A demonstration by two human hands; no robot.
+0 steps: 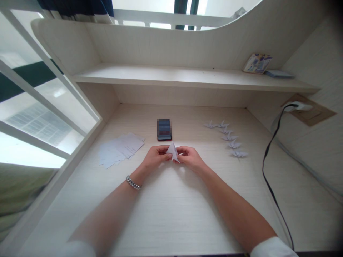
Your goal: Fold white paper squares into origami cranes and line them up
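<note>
Above the middle of the pale wooden desk (171, 214), both hands meet on a small folded piece of white paper (172, 151) with a pointed top. My left hand (154, 157) pinches its left side, fingers curled; a metal bracelet circles that wrist. My right hand (190, 157) pinches the right side, fingers closed on the paper. A loose stack of white paper sheets (119, 150) lies to the left of my hands.
A phone (164, 129) lies flat just beyond my hands. Several folded paper cranes (229, 137) form a curved row at the right. A black cable (270, 171) runs from a wall socket down the right side. A small booklet (257, 63) rests on the shelf above.
</note>
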